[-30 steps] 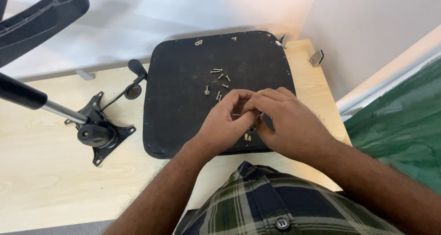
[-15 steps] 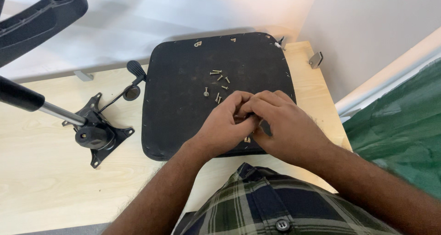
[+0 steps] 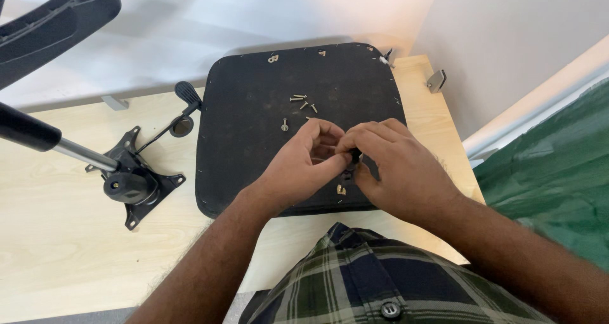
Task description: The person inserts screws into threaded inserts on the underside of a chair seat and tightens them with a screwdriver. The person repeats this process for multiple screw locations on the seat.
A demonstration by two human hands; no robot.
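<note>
Both of your hands meet over the near half of the black seat pad (image 3: 254, 140), which lies flat on the light wooden table (image 3: 63, 235). Your left hand (image 3: 301, 165) comes in from the lower left and your right hand (image 3: 396, 168) from the lower right; their fingertips touch at one point. Pinched between them is a small dark part (image 3: 351, 162). Only a sliver of it shows between the fingers, so you cannot tell its shape, its long axis or which way it points. Both hands are closed on it, thumbs against forefingers.

Just below the pinch point, a small brass-coloured fitting (image 3: 341, 189) sits on the pad, close to the left thumb; whether they touch cannot be told. Beyond your hands, several loose screws (image 3: 298, 98) lie scattered near the middle of the pad, pointing in differing directions, and one more screw (image 3: 285, 126) lies apart to their left.

Left of the pad, well apart from your hands, the black tilt mechanism (image 3: 130, 184) rests on the table with its chrome column (image 3: 79, 153) running up and left.
</note>
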